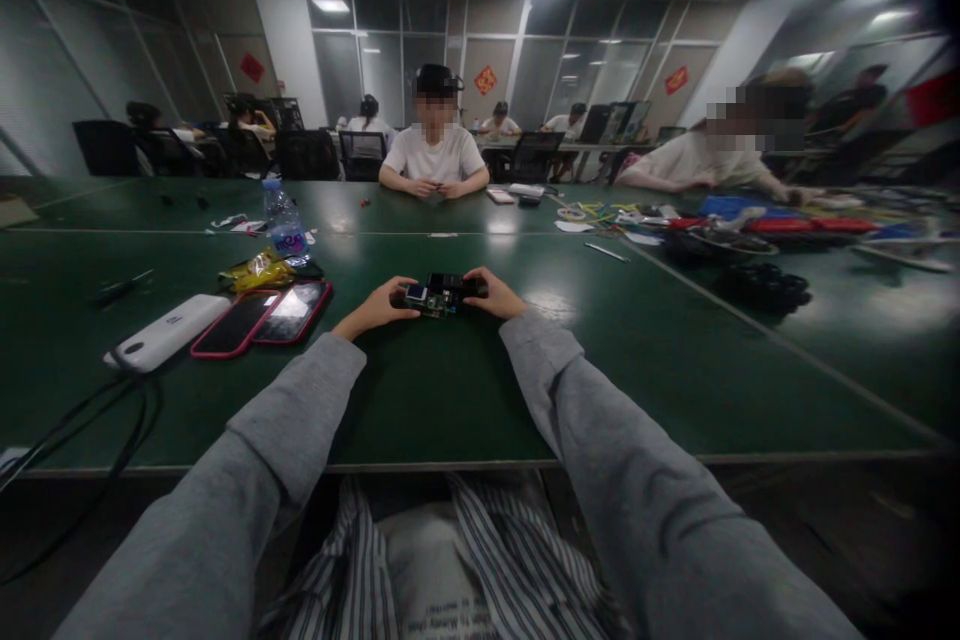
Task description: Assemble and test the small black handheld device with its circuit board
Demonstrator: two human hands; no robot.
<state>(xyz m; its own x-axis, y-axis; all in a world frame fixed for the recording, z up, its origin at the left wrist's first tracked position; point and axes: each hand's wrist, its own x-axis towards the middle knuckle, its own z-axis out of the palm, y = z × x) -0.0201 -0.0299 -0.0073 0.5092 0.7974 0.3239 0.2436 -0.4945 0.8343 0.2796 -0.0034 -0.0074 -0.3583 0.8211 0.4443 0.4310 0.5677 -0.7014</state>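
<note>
Out over the green table, my left hand (pixel 388 304) pinches the left end of a small circuit board (pixel 433 303) with a little screen on it. My right hand (pixel 492 293) is closed on the right end of a black rectangular casing (pixel 448 281), which lies against the board's far side. Whether the board and casing are joined I cannot tell. Both hands have their fingers curled and thumbs toward me. Two phones with red-pink edges (pixel 225 325) lie overlapping to the left of my left hand.
A white power bank (pixel 169 332) with black cables lies at left. Behind the phones are a yellow packet (pixel 259 272) and a water bottle (pixel 285 225). A pen (pixel 606 252) and piled cables and tools (pixel 780 225) lie at right. A person (pixel 433 155) sits opposite.
</note>
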